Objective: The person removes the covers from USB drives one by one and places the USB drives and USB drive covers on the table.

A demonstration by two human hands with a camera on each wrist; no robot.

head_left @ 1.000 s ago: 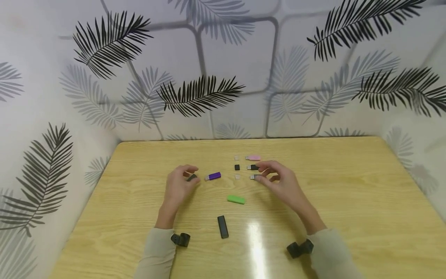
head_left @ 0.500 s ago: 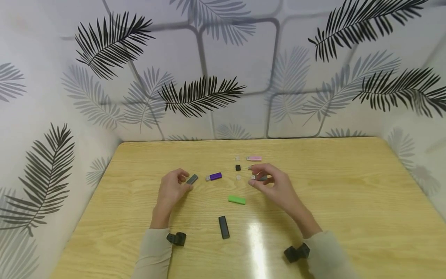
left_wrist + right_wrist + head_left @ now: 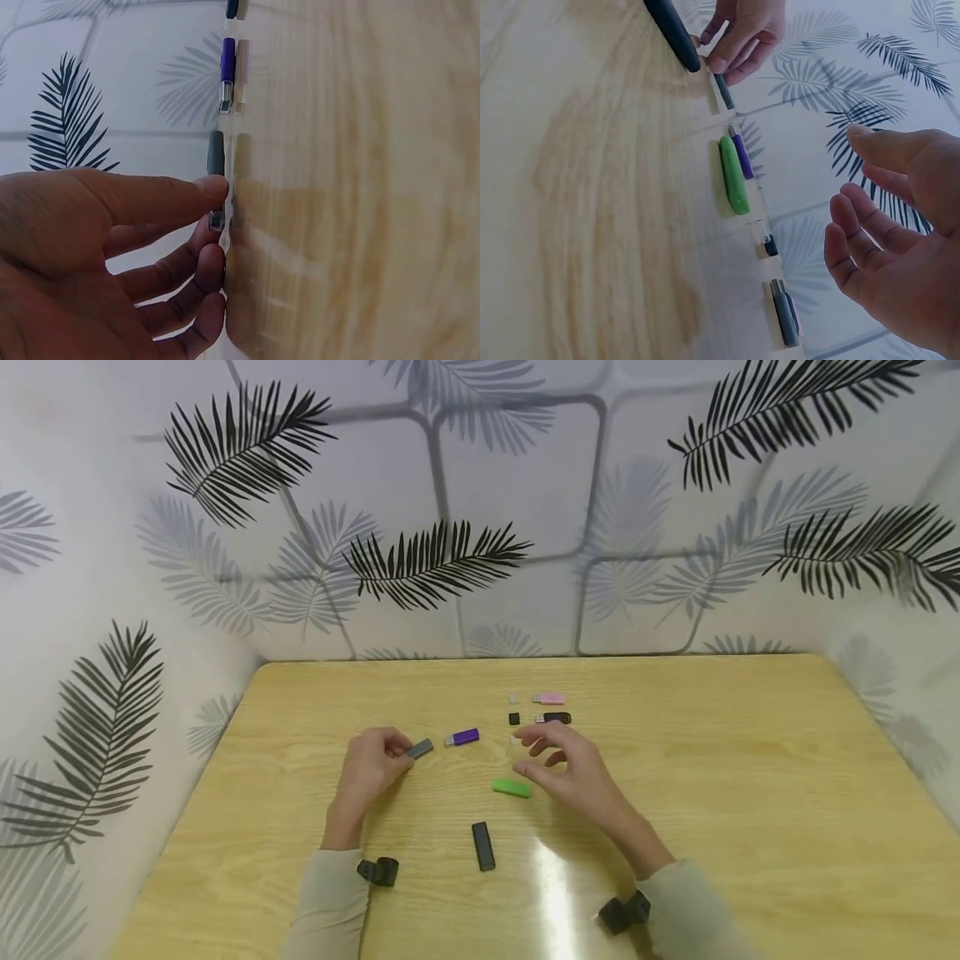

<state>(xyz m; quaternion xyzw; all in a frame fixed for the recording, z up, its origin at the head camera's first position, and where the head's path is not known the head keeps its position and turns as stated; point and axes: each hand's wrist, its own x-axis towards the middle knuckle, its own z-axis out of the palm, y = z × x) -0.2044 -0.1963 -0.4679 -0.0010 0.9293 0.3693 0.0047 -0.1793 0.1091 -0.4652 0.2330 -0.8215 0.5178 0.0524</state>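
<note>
My left hand (image 3: pixel 369 770) pinches a grey USB stick (image 3: pixel 420 749) between thumb and fingers, close to the table. In the left wrist view the thumb lies across the grey stick near its connector end. My right hand (image 3: pixel 573 772) hovers with fingers apart and nothing between them, beside a green stick (image 3: pixel 512 788). Its fingertips overlap a small clear cap (image 3: pixel 514 741) in the head view. Between the hands lies a purple USB stick (image 3: pixel 463 737), its connector towards the left hand. Another grey USB stick (image 3: pixel 784 319), hidden behind my right hand in the head view, shows in the right wrist view.
Behind the right hand lie a pink USB stick (image 3: pixel 551 699) and a black USB stick (image 3: pixel 556 718). Left of them sit a black cap (image 3: pixel 513 718) and a clear cap (image 3: pixel 513 698). A larger black stick (image 3: pixel 483 847) lies nearer on the wooden table (image 3: pixel 712 760).
My right hand has moved left and nearer, away from the grey stick at the right. The left hand has shifted left, and the grey stick at its fingers has turned and shows more.
</note>
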